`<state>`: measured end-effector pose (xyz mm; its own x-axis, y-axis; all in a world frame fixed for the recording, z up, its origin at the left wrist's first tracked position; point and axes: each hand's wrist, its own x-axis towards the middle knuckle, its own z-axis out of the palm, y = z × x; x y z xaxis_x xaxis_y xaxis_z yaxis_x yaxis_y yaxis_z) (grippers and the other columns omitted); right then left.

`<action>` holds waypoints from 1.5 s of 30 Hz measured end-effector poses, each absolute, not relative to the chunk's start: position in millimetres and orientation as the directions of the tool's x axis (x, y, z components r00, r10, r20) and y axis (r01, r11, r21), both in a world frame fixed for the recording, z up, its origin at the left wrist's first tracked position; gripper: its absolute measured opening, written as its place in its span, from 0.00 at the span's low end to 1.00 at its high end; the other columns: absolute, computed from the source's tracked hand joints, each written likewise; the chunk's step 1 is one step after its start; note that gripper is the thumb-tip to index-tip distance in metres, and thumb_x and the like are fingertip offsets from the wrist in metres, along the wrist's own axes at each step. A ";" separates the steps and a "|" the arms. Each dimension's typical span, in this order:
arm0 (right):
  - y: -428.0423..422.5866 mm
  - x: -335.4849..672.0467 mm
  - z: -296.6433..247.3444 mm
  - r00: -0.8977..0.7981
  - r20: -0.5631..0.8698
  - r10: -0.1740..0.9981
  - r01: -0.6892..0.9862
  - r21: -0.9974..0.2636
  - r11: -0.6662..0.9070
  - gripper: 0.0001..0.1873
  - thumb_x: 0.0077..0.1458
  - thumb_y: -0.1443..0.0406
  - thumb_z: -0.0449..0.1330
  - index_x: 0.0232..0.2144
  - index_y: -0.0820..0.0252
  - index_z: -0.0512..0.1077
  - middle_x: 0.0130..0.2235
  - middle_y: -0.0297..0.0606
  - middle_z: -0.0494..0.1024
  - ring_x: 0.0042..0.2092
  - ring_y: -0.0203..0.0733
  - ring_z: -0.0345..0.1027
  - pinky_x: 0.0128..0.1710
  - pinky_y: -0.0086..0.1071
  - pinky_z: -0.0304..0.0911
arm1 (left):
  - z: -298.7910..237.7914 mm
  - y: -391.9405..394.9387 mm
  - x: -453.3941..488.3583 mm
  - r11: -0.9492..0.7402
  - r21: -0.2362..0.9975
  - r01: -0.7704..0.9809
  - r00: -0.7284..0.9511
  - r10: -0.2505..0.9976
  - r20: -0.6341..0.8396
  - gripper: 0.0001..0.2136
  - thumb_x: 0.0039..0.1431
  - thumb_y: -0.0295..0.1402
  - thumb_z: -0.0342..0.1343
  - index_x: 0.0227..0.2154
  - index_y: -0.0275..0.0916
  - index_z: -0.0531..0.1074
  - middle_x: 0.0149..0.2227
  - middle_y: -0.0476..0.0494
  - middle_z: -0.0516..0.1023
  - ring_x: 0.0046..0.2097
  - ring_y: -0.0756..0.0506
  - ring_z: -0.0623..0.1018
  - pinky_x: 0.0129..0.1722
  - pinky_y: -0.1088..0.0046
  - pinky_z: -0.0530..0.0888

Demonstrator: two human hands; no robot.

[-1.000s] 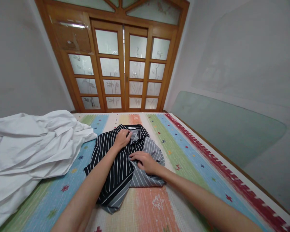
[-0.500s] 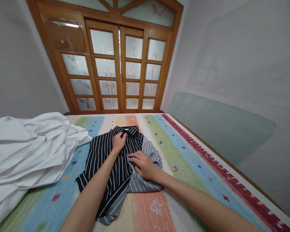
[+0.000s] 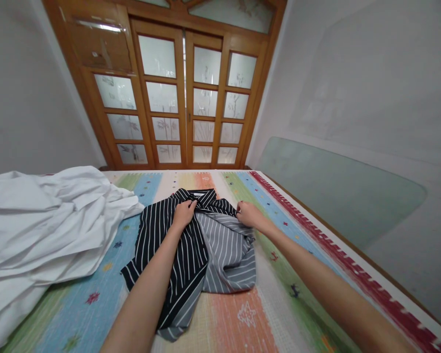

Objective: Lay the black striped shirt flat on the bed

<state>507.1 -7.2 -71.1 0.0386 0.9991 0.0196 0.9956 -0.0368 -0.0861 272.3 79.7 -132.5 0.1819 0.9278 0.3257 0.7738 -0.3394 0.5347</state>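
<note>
A black shirt with white stripes [image 3: 176, 245] lies on the striped mat, its grey inner side turned up on the right half. My left hand [image 3: 183, 214] rests near the collar with fingers curled, pinching the fabric at the placket. My right hand [image 3: 247, 214] is closed on the shirt's right shoulder edge, at the far right of the garment. Both forearms reach forward over the mat.
A colourful striped mat [image 3: 279, 294] covers the bed. A crumpled white sheet [image 3: 40, 225] lies on the left. Wooden doors with frosted glass panes [image 3: 183, 98] stand beyond the bed. A pale wall with a green panel [image 3: 338, 191] runs along the right.
My right hand has moved from the shirt's middle up and right to its shoulder edge and closed on it. The grey half now lies spread wider. The left hand stays at the collar.
</note>
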 end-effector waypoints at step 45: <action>5.9 575.1 -81.7 0.075 -0.119 0.990 0.997 0.029 -0.072 0.12 0.52 0.68 0.58 0.38 0.62 0.78 0.41 0.49 0.80 0.43 0.47 0.74 0.39 0.30 0.63 | -133.7 76.2 269.2 -0.292 0.526 0.799 0.168 0.948 0.272 0.15 0.63 0.38 0.49 0.38 0.40 0.80 0.42 0.39 0.82 0.46 0.39 0.78 0.44 0.68 0.70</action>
<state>575.1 5.9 -81.7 0.0753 0.9900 -0.1191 0.9970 -0.0723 0.0291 269.2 76.2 -133.7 0.1676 0.9477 0.2718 0.7987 -0.2921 0.5261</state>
